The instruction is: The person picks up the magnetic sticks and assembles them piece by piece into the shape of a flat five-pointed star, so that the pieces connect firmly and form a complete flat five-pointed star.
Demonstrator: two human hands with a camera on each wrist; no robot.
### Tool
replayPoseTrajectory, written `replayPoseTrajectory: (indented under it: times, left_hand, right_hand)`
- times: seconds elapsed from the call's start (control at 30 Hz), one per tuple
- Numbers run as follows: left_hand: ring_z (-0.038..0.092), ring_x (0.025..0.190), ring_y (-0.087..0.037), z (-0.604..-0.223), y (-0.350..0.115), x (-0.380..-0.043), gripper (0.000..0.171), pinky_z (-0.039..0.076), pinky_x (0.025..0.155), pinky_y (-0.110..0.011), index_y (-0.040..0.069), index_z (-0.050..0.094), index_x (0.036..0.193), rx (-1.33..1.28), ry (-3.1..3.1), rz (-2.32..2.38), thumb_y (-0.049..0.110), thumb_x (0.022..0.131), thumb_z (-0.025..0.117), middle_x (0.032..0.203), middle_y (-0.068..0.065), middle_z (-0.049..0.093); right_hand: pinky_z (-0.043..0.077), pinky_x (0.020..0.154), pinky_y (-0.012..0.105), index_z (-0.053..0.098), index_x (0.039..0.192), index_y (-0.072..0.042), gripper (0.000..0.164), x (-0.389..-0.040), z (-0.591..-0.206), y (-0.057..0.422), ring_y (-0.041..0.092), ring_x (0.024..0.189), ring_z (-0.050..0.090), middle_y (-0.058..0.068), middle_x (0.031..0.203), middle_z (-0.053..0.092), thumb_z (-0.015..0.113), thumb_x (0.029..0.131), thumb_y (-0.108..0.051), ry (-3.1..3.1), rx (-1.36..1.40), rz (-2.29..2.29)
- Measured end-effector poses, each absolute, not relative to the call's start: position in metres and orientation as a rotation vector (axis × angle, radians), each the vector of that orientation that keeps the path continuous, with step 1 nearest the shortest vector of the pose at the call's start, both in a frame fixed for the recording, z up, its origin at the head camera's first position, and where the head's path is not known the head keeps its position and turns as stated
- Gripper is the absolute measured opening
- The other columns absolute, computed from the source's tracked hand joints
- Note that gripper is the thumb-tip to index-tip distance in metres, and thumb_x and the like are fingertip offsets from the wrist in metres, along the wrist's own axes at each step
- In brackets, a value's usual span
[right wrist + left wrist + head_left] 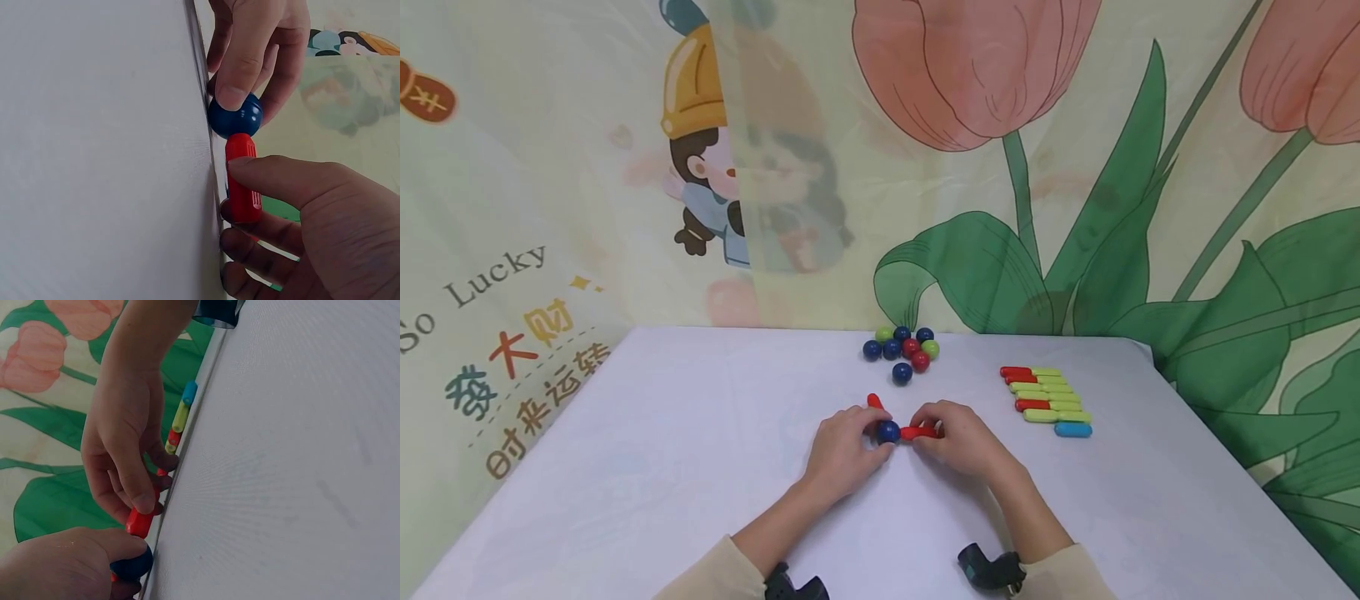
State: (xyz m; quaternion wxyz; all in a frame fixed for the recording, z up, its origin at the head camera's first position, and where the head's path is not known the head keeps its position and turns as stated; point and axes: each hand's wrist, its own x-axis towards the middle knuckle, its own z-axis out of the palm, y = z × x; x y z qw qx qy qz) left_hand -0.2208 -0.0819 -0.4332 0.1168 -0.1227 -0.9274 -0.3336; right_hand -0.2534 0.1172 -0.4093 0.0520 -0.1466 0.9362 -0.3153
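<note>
My left hand [841, 454] pinches a dark blue ball [888, 432] between thumb and fingers, low over the white table. A red stick [875, 401] points away from the ball's far side, its lower end hidden by the left fingers. My right hand [962, 440] grips another red stick [917, 432] between thumb and fingers. In the right wrist view, that stick's ribbed body [242, 178] has its narrow end against the blue ball [236, 119]. Whether it is seated in the ball cannot be told.
Behind the hands lies a cluster of blue, red and green balls [902, 373]. To the right, several yellow-green and red sticks [1045, 396] lie in a row, with a short blue stick [1073, 430] nearest. A printed cloth [805, 167] hangs behind the white table [700, 400].
</note>
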Motion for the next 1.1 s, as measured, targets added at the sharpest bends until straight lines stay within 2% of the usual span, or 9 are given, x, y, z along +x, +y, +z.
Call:
replayPoseTrajectory:
  times: [0.27, 0.5, 0.8, 1.1]
  left_hand:
    - [0.063, 0.094, -0.018, -0.433, -0.082, -0.221, 0.036, 0.051, 0.090, -0.045, 0.017, 0.074, 0.119, -0.351, -2.727, -0.959, 0.025, 0.085, 0.084, 0.101, 0.000, 0.072]
    - [0.064, 0.096, -0.020, -0.432, -0.083, -0.223, 0.036, 0.052, 0.091, -0.046, 0.018, 0.074, 0.120, -0.326, -2.732, -0.937, 0.025, 0.086, 0.084, 0.103, -0.001, 0.072]
    - [0.064, 0.096, -0.021, -0.433, -0.087, -0.226, 0.036, 0.053, 0.090, -0.045, 0.017, 0.074, 0.119, -0.283, -2.739, -0.909, 0.025, 0.085, 0.083, 0.103, -0.002, 0.073]
    - [0.064, 0.103, -0.024, -0.434, -0.084, -0.226, 0.037, 0.055, 0.092, -0.046, 0.016, 0.073, 0.121, -0.229, -2.741, -0.948, 0.022, 0.086, 0.082, 0.110, -0.006, 0.073]
  right_hand:
    - [0.055, 0.077, 0.032, 0.077, 0.104, -0.022, 0.019, -0.255, -0.412, 0.119, 0.018, 0.087, 0.058, -0.003, 0.095, 0.068, 0.080, 0.088, -0.013, 2.824, -0.409, -1.024]
    - [0.053, 0.078, 0.029, 0.076, 0.106, -0.019, 0.012, -0.265, -0.416, 0.123, 0.018, 0.090, 0.059, -0.002, 0.100, 0.070, 0.075, 0.094, -0.018, 2.781, -0.342, -1.193]
    - [0.059, 0.085, 0.032, 0.069, 0.127, -0.018, 0.031, -0.286, -0.430, 0.112, 0.023, 0.100, 0.064, 0.007, 0.118, 0.068, 0.072, 0.097, -0.021, 2.780, -0.120, -1.507]
    - [0.059, 0.090, 0.040, 0.064, 0.136, -0.019, 0.042, -0.306, -0.433, 0.099, 0.028, 0.104, 0.065, 0.010, 0.121, 0.068, 0.073, 0.095, -0.018, 2.863, -0.112, -1.495]
